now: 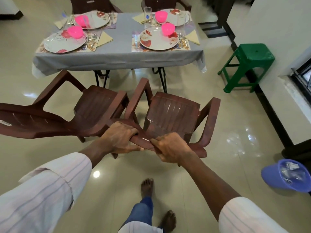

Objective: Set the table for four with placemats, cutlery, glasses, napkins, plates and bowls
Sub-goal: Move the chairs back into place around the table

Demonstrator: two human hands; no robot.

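Note:
My left hand [120, 139] and my right hand [170, 148] both grip the top edge of the backrest of a brown plastic chair [171, 113], which faces the table. The table [117, 54] wears a grey cloth. It holds several floral plates such as the near right one [156, 42], each on a placemat [134, 47] with a pink bowl [168, 29]. Cutlery [182, 40], yellow napkins [193, 37] and clear glasses [147, 14] lie beside the plates.
A second brown chair [80, 113] stands to the left, touching the held one. Two more chairs stand beyond the table. A green stool [249, 63] is by the right wall and a blue bucket [289, 175] lies tipped on the floor. My bare feet show below.

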